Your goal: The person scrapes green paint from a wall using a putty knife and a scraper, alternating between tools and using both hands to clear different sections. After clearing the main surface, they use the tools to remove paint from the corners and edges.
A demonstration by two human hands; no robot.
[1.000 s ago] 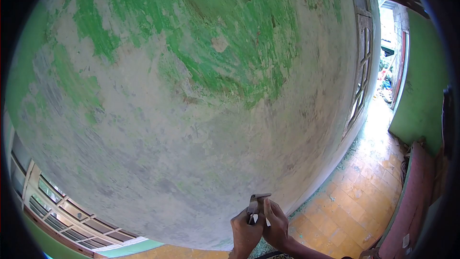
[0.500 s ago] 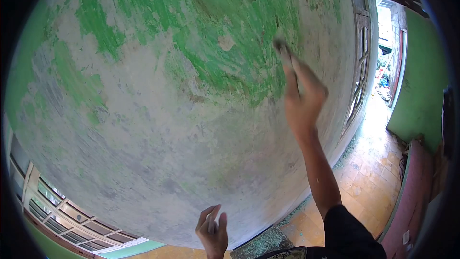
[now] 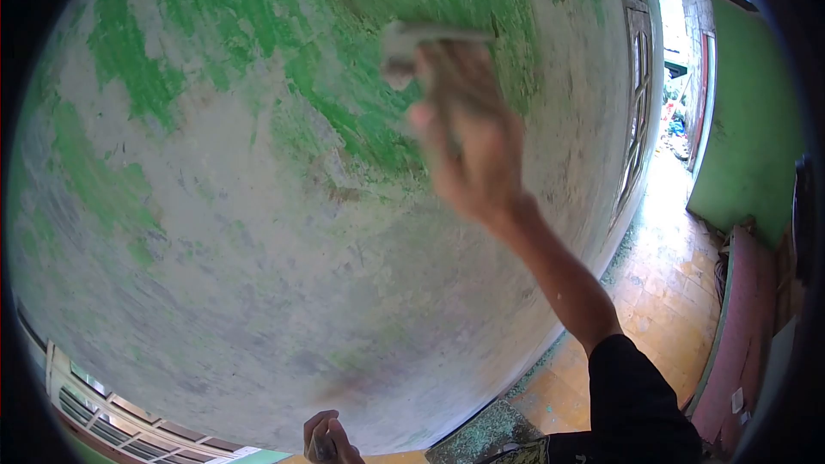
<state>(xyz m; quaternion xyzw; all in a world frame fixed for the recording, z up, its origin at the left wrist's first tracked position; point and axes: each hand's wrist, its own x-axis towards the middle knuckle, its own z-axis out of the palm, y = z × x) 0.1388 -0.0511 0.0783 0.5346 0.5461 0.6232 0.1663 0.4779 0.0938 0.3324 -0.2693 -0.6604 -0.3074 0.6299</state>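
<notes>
My right hand [image 3: 481,150] is closed around the handle of a scraper [image 3: 455,64], blurred by motion. Its wide blade lies against or very near the upper part of a wall [image 3: 284,232] with patchy green paint and bare grey plaster. Low in the view, my left hand [image 3: 329,440] is partly cut off by the bottom edge, its fingers curled near the wall's lower part. Whether anything is inside those fingers cannot be made out.
Green flakes cover a dark board [image 3: 485,434] at the wall's foot and dot the tiled floor [image 3: 636,309]. A green wall [image 3: 752,120] and a pink panel [image 3: 739,326] stand at right, beside a bright doorway. A paned window [image 3: 120,417] is at lower left.
My right hand and the scraper have moved left, and the blade now shows broadside. My left hand has moved down and left, its fingers more curled. The view has shifted slightly.
</notes>
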